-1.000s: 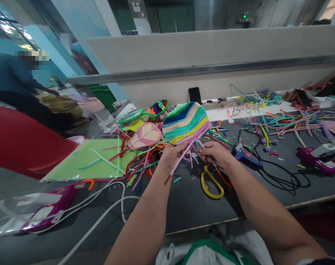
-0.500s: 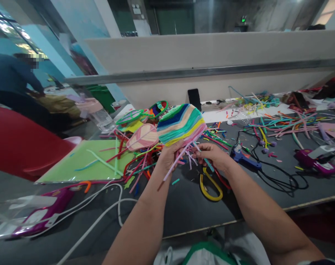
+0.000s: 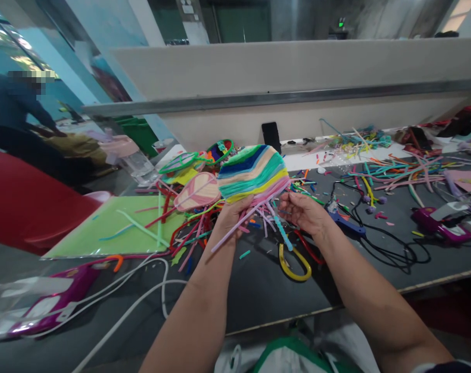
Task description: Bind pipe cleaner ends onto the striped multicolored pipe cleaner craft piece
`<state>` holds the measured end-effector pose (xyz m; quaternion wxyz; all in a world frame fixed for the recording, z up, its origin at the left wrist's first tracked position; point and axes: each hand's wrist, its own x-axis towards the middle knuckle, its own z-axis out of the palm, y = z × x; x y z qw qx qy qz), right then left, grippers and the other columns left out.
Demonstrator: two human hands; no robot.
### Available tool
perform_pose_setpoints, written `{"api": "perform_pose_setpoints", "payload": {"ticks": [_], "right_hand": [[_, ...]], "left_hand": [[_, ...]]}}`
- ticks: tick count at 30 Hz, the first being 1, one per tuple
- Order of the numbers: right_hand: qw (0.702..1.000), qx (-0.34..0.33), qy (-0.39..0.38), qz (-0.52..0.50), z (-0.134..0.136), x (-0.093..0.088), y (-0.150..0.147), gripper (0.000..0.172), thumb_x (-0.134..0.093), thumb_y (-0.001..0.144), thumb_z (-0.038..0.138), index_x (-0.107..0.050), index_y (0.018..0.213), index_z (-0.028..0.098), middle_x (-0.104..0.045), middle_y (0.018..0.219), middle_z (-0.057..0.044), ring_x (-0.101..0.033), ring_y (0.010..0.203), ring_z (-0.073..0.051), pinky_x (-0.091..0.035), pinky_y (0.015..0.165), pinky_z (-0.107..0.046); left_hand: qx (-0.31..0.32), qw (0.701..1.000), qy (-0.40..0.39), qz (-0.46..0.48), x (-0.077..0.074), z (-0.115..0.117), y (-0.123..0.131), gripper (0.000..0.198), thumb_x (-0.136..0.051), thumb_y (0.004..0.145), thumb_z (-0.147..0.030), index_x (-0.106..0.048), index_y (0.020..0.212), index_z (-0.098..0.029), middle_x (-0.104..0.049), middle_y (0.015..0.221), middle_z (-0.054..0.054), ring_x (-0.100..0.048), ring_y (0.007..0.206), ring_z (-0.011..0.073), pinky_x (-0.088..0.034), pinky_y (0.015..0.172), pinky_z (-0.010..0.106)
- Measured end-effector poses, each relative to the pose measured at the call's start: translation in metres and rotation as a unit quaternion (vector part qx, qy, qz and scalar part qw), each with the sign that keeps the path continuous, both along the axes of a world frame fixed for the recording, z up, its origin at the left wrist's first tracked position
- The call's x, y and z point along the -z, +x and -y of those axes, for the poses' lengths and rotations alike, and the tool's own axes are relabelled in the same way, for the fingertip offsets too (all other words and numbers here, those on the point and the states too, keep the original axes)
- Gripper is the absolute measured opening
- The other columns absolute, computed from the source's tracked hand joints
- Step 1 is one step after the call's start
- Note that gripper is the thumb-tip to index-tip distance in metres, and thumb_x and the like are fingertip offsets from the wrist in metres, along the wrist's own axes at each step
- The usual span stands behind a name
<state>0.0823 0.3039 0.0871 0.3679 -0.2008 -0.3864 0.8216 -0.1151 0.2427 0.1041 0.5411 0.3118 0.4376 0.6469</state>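
Note:
My left hand [image 3: 234,216] is closed on the lower edge of a striped pipe-cleaner panel [image 3: 254,173], rounded, with green, navy, beige, teal, yellow and pink bands. From its underside a lilac pipe cleaner [image 3: 235,228] slants down across my left wrist. A light-blue stem [image 3: 284,234] hangs from the panel's lower right. Just right of that stem is my right hand [image 3: 303,213], its fingers loosely bent and apart, with nothing visible held. Under it lie scissors with a yellow handle loop [image 3: 295,272] and a red one [image 3: 309,247].
A pink leaf-shaped piece [image 3: 199,191] and a green sheet [image 3: 80,228] lie left. A blue glue gun [image 3: 346,224] with black cord rests right. Purple power strips [image 3: 441,225] sit at both sides. A phone [image 3: 271,136] leans against the partition. Another person [image 3: 14,103] bends over at far left.
My right hand has let go of the light-blue stem and moved slightly right, its fingers loosening. The stem now hangs free. My left hand keeps its hold on the panel.

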Motion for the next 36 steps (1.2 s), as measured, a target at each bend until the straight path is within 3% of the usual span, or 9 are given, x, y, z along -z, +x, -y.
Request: {"api": "perform_pose_setpoints", "payload": {"ticks": [24, 29, 36], "right_hand": [[1.0, 0.027, -0.005, 0.014, 0.008, 0.0, -0.01, 0.023, -0.083, 0.061, 0.031, -0.069, 0.071, 0.015, -0.063, 0.058, 0.001, -0.057, 0.056, -0.01, -0.053, 0.07, -0.029], [1.0, 0.012, -0.004, 0.004, 0.007, 0.002, -0.01, 0.02, -0.08, 0.066, 0.029, -0.069, 0.075, 0.015, -0.064, 0.059, 0.001, -0.059, 0.058, -0.01, -0.054, 0.075, -0.031], [0.999, -0.027, -0.014, -0.011, 0.001, 0.002, -0.003, 0.021, -0.062, 0.084, 0.036, -0.067, 0.093, 0.018, -0.072, 0.084, -0.005, -0.067, 0.08, -0.016, -0.053, 0.08, -0.035]], "left_hand": [[0.012, 0.998, 0.04, -0.039, -0.004, 0.002, 0.006, 0.024, -0.076, 0.062, -0.027, -0.059, 0.07, -0.012, -0.05, 0.05, -0.005, -0.036, 0.031, 0.0026, -0.023, 0.028, 0.016], [0.018, 0.998, 0.041, -0.042, -0.003, 0.002, 0.003, 0.023, -0.075, 0.063, -0.027, -0.057, 0.065, -0.013, -0.047, 0.047, -0.005, -0.034, 0.031, 0.0025, -0.022, 0.028, 0.016], [0.004, 0.999, 0.019, -0.044, -0.005, 0.002, -0.005, 0.024, -0.074, 0.061, -0.029, -0.056, 0.066, -0.013, -0.048, 0.045, -0.005, -0.036, 0.032, 0.0036, -0.024, 0.03, 0.016]]}}
